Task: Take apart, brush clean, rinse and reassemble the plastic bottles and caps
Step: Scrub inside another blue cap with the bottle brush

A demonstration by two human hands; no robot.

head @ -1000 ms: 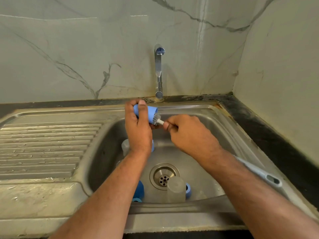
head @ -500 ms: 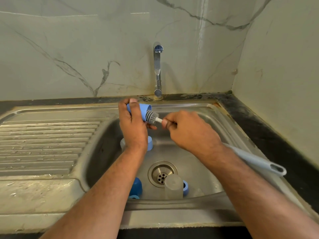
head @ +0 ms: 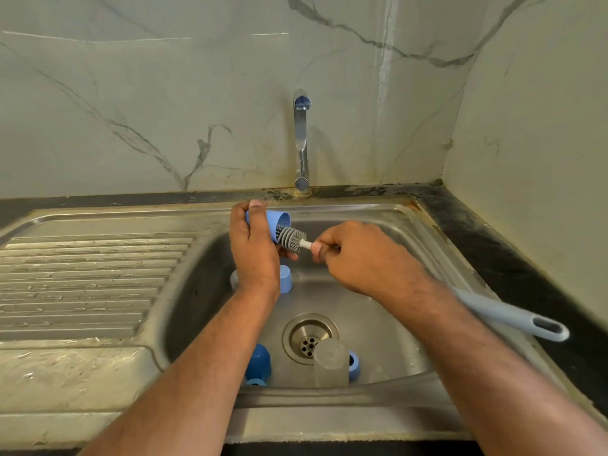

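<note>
Over the far side of the sink (head: 378, 213), the left hand (head: 253, 248) grips a small blue cap (head: 278, 222). The right hand (head: 358, 255) pinches a bottle brush (head: 292, 237) at its mouth. The cap looks light, rigid and probably wet-slippery, best held around its sides.

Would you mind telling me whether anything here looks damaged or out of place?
Rusty staining and flaking mark the counter edge around the tap base and the sink rim's back right corner. The bottle parts lying in the basin fit the job.

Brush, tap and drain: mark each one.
Brush (head: 291, 238), head view, on the grey bristles.
Tap (head: 301, 136), head view, on the upright spout.
Drain (head: 309, 339), head view, on the metal strainer.
</note>
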